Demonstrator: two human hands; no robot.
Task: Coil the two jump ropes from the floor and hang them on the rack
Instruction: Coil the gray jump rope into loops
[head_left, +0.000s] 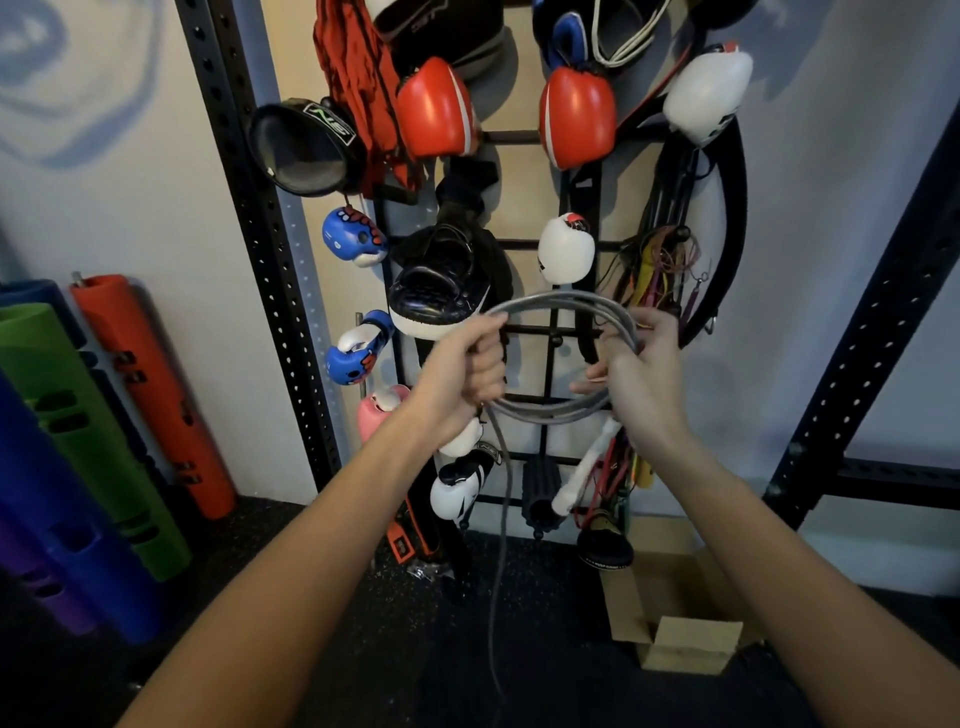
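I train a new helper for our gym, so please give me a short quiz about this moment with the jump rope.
1. True or false: the grey coiled jump rope already hangs on the black metal wall rack.
2. The loose rope end hangs down from which hand? A) left B) right
3. What stands on the dark floor at lower right?
Key: 1 false, the left hand and right hand hold it. 2 A. 3 An open brown cardboard box.

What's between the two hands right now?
In the head view, loops of the grey jump rope span from the left hand to the right hand. Through the loops, only bars of the rack show behind.
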